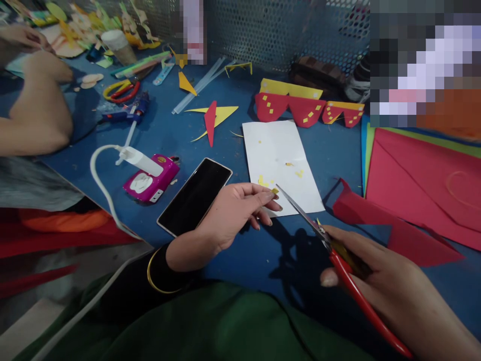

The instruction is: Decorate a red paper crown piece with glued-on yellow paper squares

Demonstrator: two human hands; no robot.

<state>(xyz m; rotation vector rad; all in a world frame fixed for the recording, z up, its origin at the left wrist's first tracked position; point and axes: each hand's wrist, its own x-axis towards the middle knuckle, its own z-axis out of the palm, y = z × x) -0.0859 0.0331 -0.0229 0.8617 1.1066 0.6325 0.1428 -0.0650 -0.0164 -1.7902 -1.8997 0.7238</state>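
Observation:
Between the thumb and fingertip of my left hand (240,208) is a tiny piece of yellow paper (275,191). My right hand (391,281) grips red-handled scissors (334,250), whose pointed tips reach close to that piece. The blades look nearly closed. Under my left fingertips lies a white sheet of paper (280,150) with several small yellow paper bits (299,173) scattered on it. Close beside my left hand, a dark-screened phone (197,195) rests on the blue table.
Red paper masks with yellow squares (289,105) stand beyond the white sheet. At right lie red paper sheets (424,185) and a folded red scrap (398,225). A magenta power adapter (152,178), glue gun (130,113) and another person's arm (37,105) are at left.

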